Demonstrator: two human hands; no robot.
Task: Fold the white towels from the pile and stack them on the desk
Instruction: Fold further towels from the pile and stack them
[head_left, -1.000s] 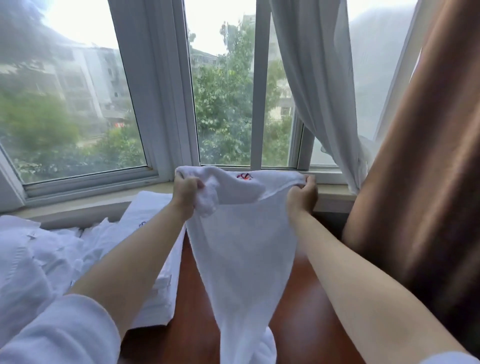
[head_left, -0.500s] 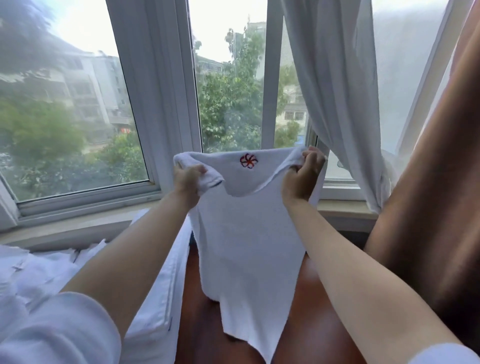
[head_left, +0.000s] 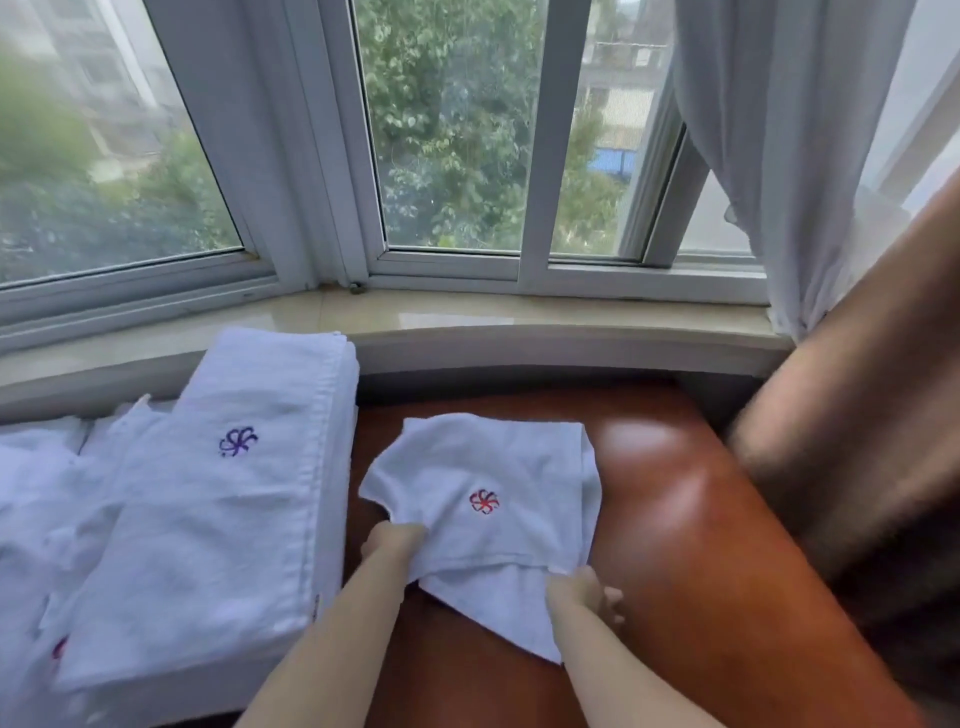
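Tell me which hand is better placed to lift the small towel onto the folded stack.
Probably the left hand: it grips the small towel on the side nearest the folded stack. The right hand holds the far side.

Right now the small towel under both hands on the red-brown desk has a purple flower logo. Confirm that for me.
Not quite: the logo on the small towel is red, not purple. The head view shows it lying on the red-brown desk, with the left hand and right hand at its near edge. The purple flower logo is on the folded stack to the left.
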